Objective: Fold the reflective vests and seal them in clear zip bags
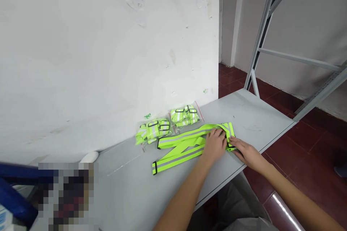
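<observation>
A neon yellow-green reflective strap set (179,157) with grey stripes and black buckles lies spread on the grey tabletop. My left hand (216,143) rests on its right part, fingers bent over the bands; what they grip, if anything, is hidden. At the strap's right end, beside a black buckle, my right hand (244,151) touches the band with its fingertips. Behind the strap, against the wall, lie two clear bags of folded straps, one at the left (154,130) and one at the right (184,115).
The grey table (121,187) runs along a white wall (108,43). A metal frame (262,25) rises at its far right end. At the lower left are a white rounded object (89,157), blue bars (16,198) and a blurred patch. Red tiles cover the floor.
</observation>
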Motion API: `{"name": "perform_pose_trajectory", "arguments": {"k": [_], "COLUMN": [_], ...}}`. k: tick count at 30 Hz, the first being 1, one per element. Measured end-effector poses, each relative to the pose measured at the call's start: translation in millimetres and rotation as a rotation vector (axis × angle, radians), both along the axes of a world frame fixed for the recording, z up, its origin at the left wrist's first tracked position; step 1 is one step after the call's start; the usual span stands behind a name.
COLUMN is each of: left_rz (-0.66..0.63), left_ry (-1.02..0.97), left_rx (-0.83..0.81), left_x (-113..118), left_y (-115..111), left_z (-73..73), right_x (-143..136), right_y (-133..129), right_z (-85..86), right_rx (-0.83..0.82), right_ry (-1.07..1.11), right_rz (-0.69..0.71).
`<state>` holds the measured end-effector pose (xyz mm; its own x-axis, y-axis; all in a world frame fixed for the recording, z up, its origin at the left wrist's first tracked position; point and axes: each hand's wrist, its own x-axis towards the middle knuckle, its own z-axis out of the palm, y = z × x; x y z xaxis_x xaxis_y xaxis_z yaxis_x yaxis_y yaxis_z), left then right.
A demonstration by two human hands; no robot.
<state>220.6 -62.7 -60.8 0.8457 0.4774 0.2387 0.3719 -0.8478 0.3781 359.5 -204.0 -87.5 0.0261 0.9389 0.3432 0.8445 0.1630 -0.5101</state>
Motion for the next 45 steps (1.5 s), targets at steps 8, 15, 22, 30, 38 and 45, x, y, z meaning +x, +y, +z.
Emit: {"name": "perform_pose_trajectory", "arguments": {"k": [8,15,22,30,38,45], "left_rz": [-0.184,-0.256,-0.332,-0.166,0.011,-0.034], "left_ry": [-0.022,0.131,0.09,-0.117,-0.176,-0.134], "left_rx": [0.074,-0.001,-0.056,-0.302,-0.461,-0.252], "left_x": [11,15,-5,-7,-12,-7], "left_y": [5,13,0,-13,-16,-15], "left_z": [15.9,-8.7,-13.7,-19.8,-18.0,-11.8], "right_x": [10,8,1,-7,3,-4], "right_y": [4,-1,-6,7,29,37], "right_z": [-3.0,-6.6,-3.5,15.7,39.4,41.1], "right_rx": [0.0,0.048,0.062,0.01,-0.297,-0.399], "right_ry": [-0.004,-0.013,-0.1,0.002,-0.004,0.076], "right_rz": [0.062,0.03,-0.16,-0.092,-0.084,-0.202]}}
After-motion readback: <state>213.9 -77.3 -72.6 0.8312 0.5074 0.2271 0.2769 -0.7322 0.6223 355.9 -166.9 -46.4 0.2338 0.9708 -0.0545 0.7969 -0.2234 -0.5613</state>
